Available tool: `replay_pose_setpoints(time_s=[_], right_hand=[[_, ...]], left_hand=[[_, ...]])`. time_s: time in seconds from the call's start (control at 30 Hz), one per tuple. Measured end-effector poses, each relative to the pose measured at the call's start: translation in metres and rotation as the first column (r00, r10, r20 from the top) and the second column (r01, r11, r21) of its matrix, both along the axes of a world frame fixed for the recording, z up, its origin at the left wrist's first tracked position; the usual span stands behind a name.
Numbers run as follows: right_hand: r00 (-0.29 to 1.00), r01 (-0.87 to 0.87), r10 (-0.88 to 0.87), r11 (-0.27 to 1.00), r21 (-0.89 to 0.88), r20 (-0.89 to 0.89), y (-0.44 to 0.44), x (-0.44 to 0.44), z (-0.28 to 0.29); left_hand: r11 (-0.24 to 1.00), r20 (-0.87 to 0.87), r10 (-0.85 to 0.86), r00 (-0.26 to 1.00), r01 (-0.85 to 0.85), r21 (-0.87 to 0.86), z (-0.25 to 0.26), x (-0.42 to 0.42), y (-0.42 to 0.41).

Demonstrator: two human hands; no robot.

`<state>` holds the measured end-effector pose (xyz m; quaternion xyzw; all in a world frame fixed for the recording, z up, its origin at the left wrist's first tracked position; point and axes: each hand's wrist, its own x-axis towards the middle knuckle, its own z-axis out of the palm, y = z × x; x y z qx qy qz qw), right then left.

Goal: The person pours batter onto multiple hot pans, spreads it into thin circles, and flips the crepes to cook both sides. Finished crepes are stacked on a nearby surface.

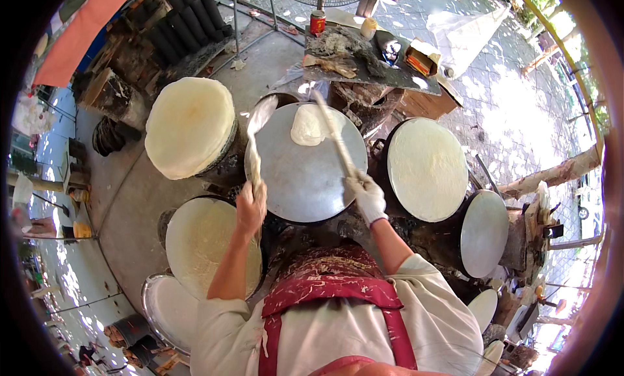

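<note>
A pool of pale batter (306, 125) lies on the far part of a round metal griddle (302, 181) straight before me. My bare left hand (251, 208) grips the handle of a batter-coated ladle-like tool (254, 137), whose broad end is by the griddle's far left rim. In a white glove, my right hand (368, 198) is closed around a wooden stick (336, 132). The stick crosses above the griddle and its far part overlaps the batter's right side in view; whether it touches the batter I cannot tell. Both tools are blurred.
Thin round flatbreads cover griddles at the left (190, 127), near left (209, 239) and right (429, 169). A bare metal griddle (484, 234) stands farther right. Beyond the middle griddle, a board (317, 74) holds a red can (317, 22) and a carton (421, 56). Black cylinders (190, 25) are stacked far left.
</note>
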<state>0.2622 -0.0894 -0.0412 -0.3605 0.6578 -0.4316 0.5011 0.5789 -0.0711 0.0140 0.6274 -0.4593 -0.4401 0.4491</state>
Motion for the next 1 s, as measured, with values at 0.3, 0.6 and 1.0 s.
replay_pose_setpoints(time_s=[0.3, 0.6, 1.0], right_hand=[[0.834, -0.313, 0.144, 0.919, 0.242, 0.533, -0.014, 0.021, 0.003], [0.895, -0.354, 0.23, 0.888, 0.294, 0.382, -0.012, -0.021, 0.01], [0.786, -0.578, 0.441, 0.773, 0.262, 0.433, -0.062, -0.042, 0.025]], left_hand=[[0.949, -0.166, 0.301, 0.939, -0.279, 0.145, 0.02, -0.013, 0.108], [0.856, -0.096, 0.512, 0.853, -0.498, 0.139, 0.04, -0.04, 0.136], [0.801, -0.216, 0.598, 0.772, -0.585, 0.124, 0.04, -0.058, 0.148]])
